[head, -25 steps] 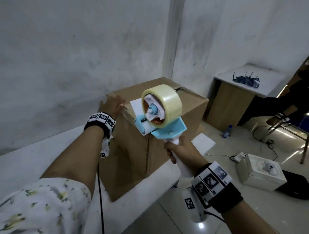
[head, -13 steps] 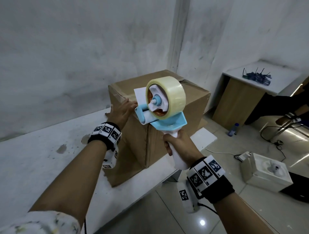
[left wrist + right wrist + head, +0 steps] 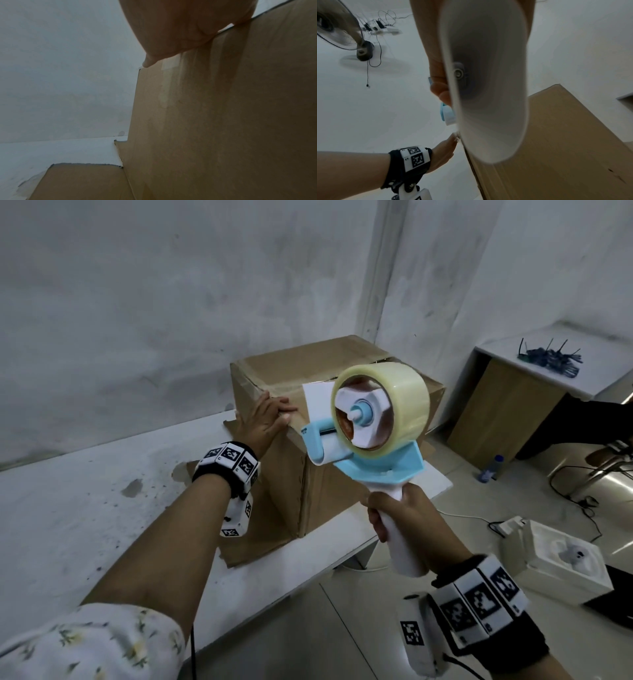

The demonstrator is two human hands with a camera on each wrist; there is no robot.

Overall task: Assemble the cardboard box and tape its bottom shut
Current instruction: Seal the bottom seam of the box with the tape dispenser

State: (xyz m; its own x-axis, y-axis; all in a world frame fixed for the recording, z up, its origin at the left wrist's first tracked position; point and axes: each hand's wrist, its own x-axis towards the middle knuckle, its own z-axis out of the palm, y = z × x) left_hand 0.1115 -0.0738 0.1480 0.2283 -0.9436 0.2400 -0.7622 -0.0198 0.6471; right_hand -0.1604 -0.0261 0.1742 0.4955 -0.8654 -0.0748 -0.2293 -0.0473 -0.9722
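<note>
- Leftmost, your left hand (image 3: pixel 263 424) lay flat against the cardboard box (image 3: pixel 291 477) at its upper near-left edge, fingers (image 3: pixel 282 408) straight and pressed over the rim; nothing was clasped in it. From the left wrist view the palm (image 3: pixel 180 27) met the box's side wall (image 3: pixel 223 121) right at the top edge.
- Beneath it, the cardboard box stood upright on the white table (image 3: pixel 85 515), close to the table's right edge and near the back wall, with loose flaps (image 3: pixel 253 546) splayed flat on the surface at its foot. A white label (image 3: pixel 318 400) showed on its top face.
- Next, the tape dispenser (image 3: pixel 366 433) hung in the air just in front of the box's near corner, its clear tape roll (image 3: pixel 400 405) upright on the blue frame and the roller end pointing toward your left hand. You could not tell whether it touched the box.
- Your right hand (image 3: pixel 407 515) was wrapped tightly round the dispenser's white handle (image 3: pixel 404 542), out past the table's right edge; the right wrist view showed the handle (image 3: pixel 488 81) close up with fingers (image 3: pixel 440 88) curled round it.
- Farther right, on the floor, sat a white foam box (image 3: pixel 555 563), cables and a small bottle (image 3: pixel 490 469), beside a wooden cabinet (image 3: pixel 507 409).
</note>
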